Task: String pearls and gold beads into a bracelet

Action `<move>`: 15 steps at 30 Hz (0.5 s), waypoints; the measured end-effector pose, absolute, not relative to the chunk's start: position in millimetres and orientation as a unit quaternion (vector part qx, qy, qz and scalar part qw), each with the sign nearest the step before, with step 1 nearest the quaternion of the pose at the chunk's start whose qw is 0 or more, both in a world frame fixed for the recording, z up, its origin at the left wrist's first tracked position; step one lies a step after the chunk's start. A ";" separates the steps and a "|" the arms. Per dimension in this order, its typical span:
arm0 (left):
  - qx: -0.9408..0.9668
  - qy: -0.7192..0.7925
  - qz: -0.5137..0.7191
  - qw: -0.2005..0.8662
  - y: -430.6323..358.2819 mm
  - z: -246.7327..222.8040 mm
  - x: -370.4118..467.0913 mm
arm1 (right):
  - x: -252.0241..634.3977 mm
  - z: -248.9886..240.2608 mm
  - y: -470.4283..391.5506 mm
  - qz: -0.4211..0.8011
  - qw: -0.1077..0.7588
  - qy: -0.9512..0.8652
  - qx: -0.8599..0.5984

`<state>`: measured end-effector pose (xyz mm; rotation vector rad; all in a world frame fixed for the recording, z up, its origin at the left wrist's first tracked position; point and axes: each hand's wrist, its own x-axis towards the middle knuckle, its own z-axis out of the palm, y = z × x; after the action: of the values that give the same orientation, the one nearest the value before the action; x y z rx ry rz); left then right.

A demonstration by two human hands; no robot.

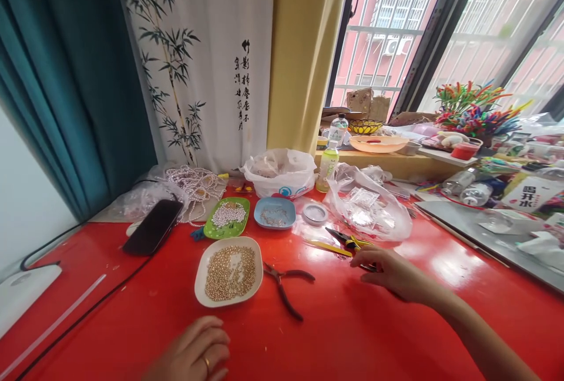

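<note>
My right hand (pixel 383 269) is at the handles of the yellow and black pliers (pixel 348 240), its fingers curled round them. A yellow stick (pixel 328 247) lies just left of these pliers. Near the bottom edge, my left hand (pixel 198 348), with a ring on one finger, rests low over the red table with its fingers loosely spread and nothing in them. Above it stands a white dish (pixel 200 293) of gold beads (pixel 231 272). Dark-handled pliers (pixel 282 287) lie with their handles apart to the right of the dish.
Behind the white dish are a green dish (pixel 214 232) of pale beads, a blue dish (pixel 275 201) and a round lid (pixel 315 213). A phone (pixel 154 227) lies at left. Plastic bags (pixel 282 172) and a bottle (pixel 327 166) stand farther back; a grey board (pixel 462 228) lies right.
</note>
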<state>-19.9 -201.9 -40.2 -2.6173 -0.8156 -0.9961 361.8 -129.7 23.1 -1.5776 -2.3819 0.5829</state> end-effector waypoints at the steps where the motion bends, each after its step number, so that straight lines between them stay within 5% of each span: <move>1: -0.892 -0.274 -0.345 0.102 -200.0 -39.3 -18.1 | 359.4 21.5 -133.3 0.206 0.104 -0.819 -0.526; 9: -0.901 -0.320 -0.271 -0.110 -174.4 4.8 -2.1 | 348.9 -10.3 -134.7 0.204 0.090 -0.859 -0.460; 15: -0.899 -0.370 -0.202 -0.119 -120.2 17.4 31.2 | 344.0 -20.6 -143.4 0.126 0.151 -0.867 -0.458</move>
<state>31.2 -120.2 17.4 -3.0609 -1.2599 -0.6868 344.0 -143.4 -20.6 -1.3148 -2.4886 0.3630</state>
